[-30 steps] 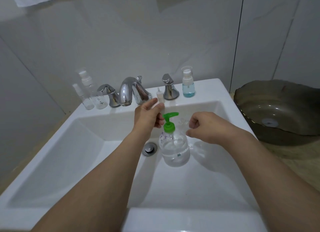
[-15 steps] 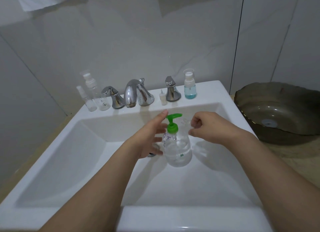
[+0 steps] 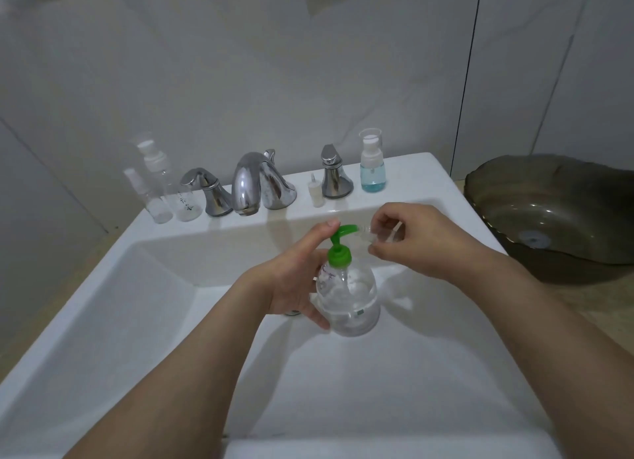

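A clear pump bottle [image 3: 348,295] with a green pump head [image 3: 341,244] stands in the white sink basin [image 3: 144,321]. My left hand [image 3: 295,276] wraps around the bottle's left side, with its index finger resting on top of the green pump. My right hand [image 3: 415,242] holds a small clear bottle [image 3: 372,235] sideways, its open neck right at the pump's nozzle tip.
A chrome faucet [image 3: 255,184] with two handles sits on the sink's back ledge. Two empty clear spray bottles [image 3: 157,184] stand at the left. A tiny white bottle [image 3: 317,194] and a blue-liquid spray bottle [image 3: 372,161] stand at the right. A dark glass bowl [image 3: 555,215] lies right of the sink.
My left hand came down from near the faucet, took hold of the pump bottle and set its index finger on the pump. My right hand brought the small bottle to the nozzle.
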Demonstrator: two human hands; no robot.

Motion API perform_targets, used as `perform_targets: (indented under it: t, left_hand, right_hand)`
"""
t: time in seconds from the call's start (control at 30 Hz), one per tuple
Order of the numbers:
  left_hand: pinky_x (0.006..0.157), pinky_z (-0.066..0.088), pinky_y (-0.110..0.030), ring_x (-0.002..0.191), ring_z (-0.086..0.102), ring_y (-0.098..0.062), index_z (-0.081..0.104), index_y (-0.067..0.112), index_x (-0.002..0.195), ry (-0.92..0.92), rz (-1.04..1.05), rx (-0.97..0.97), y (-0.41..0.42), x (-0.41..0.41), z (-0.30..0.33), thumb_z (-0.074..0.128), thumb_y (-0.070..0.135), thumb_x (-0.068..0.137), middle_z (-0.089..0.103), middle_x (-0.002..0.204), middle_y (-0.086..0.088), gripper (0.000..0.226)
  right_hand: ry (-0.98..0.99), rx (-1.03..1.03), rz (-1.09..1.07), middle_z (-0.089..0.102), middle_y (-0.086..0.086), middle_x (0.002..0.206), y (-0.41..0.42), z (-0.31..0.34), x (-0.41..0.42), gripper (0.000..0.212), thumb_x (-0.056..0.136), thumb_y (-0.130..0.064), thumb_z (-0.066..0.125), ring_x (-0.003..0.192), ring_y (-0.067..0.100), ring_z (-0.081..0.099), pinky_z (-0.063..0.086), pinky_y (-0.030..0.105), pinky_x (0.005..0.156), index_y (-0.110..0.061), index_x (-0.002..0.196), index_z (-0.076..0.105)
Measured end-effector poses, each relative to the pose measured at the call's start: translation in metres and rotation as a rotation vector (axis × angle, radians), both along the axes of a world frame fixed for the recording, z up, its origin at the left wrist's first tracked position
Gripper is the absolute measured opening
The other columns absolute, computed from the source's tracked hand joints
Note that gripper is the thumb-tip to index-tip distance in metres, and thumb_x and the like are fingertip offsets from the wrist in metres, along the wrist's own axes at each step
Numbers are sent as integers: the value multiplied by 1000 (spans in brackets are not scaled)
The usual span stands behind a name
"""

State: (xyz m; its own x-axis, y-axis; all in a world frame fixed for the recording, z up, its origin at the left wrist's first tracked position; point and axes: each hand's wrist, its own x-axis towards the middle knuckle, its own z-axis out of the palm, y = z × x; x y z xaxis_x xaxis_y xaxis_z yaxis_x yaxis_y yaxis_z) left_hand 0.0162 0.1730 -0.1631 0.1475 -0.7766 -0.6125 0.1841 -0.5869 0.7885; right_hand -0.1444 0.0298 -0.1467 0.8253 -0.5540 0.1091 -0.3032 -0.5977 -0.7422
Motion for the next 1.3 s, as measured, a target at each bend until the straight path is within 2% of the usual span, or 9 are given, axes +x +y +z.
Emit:
perform_targets:
  t: [0.17,0.27,0.4,0.5,0.6,0.77,0.9,1.13,1.3]
  left_hand:
    - [95,45,-72,122,60,-39,57,25,137,-1,-1,-2,-3,-1,-1,51,87,63,63,135,-8,97]
    - [94,44,-73,122,59,-42,55,26,138,23,6,-23,-2,-1,-5,46,86,68,62,136,-9,93]
    - [93,42,-76,121,59,-43,58,26,135,30,-5,-44,-1,-1,-8,50,86,66,63,135,-10,92]
    - [90,45,-76,121,59,-43,61,25,133,-19,3,-44,-3,-2,-8,55,84,61,63,134,-10,93]
    - [85,47,-76,122,58,-41,63,26,130,-50,21,-61,-3,-1,-9,57,79,67,62,134,-8,83]
    - [87,45,-78,120,59,-46,64,19,130,-78,13,-85,-1,3,-10,52,72,77,62,133,-14,75]
    - [87,46,-76,122,58,-44,65,19,130,-68,21,-94,-1,4,-11,53,70,78,61,135,-15,73]
    - [80,51,-71,113,62,-42,65,17,128,-110,63,-101,-1,-5,-5,54,67,77,63,130,-16,72]
    - [87,49,-72,118,59,-43,65,18,128,-71,86,-65,1,-8,-2,54,69,74,60,134,-14,75]
  right_hand:
    - [-20,-45,19,61,-7,91,0,-1,1,18,81,-22,74,64,4,49,39,19,59,-32,82,58]
    - [-41,-78,50,50,-9,92,3,-5,6,15,86,-22,68,71,7,48,43,22,65,-31,89,56]
    - [-61,-114,53,37,-12,89,8,-8,11,14,91,-14,59,71,2,44,34,11,65,-25,96,52]
    - [-27,-161,52,38,-13,87,8,-8,12,14,91,-10,56,73,-1,43,34,6,66,-23,95,52]
    - [15,-219,59,41,-13,83,7,-8,13,12,90,-9,57,74,-1,43,33,4,65,-21,89,54]
    - [94,-240,52,44,-14,75,9,-10,15,25,90,-12,57,69,5,45,32,15,60,-28,73,48]
    - [125,-211,64,52,-11,78,12,-13,16,9,92,-16,55,82,17,53,39,26,71,-24,87,54]
    - [137,-202,70,51,-11,82,11,-13,14,9,91,-16,53,84,18,53,37,27,69,-25,92,51]
    - [102,-193,73,52,-10,80,13,-9,11,10,90,-15,54,81,17,53,38,25,67,-24,87,53]
